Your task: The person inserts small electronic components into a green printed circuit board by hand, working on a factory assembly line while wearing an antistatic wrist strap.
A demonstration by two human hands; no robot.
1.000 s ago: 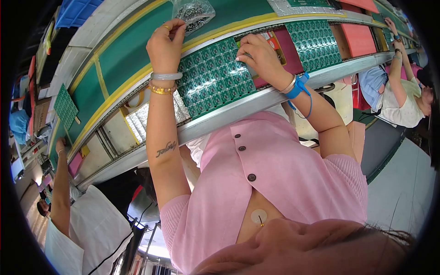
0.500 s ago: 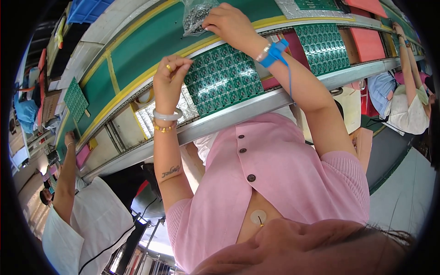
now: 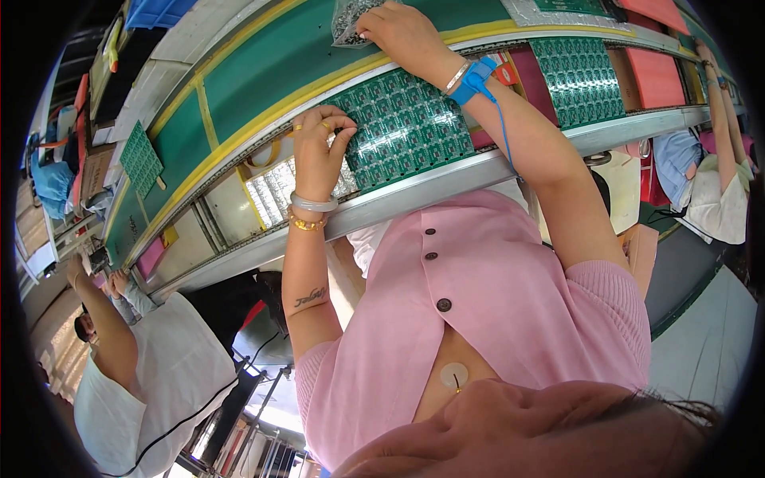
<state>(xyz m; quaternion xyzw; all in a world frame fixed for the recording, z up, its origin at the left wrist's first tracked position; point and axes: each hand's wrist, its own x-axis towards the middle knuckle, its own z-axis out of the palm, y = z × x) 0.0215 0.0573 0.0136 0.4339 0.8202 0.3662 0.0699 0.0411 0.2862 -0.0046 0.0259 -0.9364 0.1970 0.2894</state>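
A green circuit board panel with many small repeated units lies across the metal rails in front of me. My left hand is at the panel's upper left corner, with thumb and forefinger pinched together. Whatever sits between these fingertips is too small to name. Beyond the rails, a clear plastic bag of small metallic parts rests on the green bench surface. My right hand reaches over the panel to this bag, its fingers bent closed against the opening. Their tips are partly hidden, and any part in them cannot be made out.
Another circuit board panel lies on the rails at right, near a pink foam block. A small board stands tilted at far left. The metal rail runs along my front. Co-workers' arms reach in at both sides.
The view has shifted, so the bench sits a little further right. My left fingertips have come over the panel's corner. My right hand stays by the bag.
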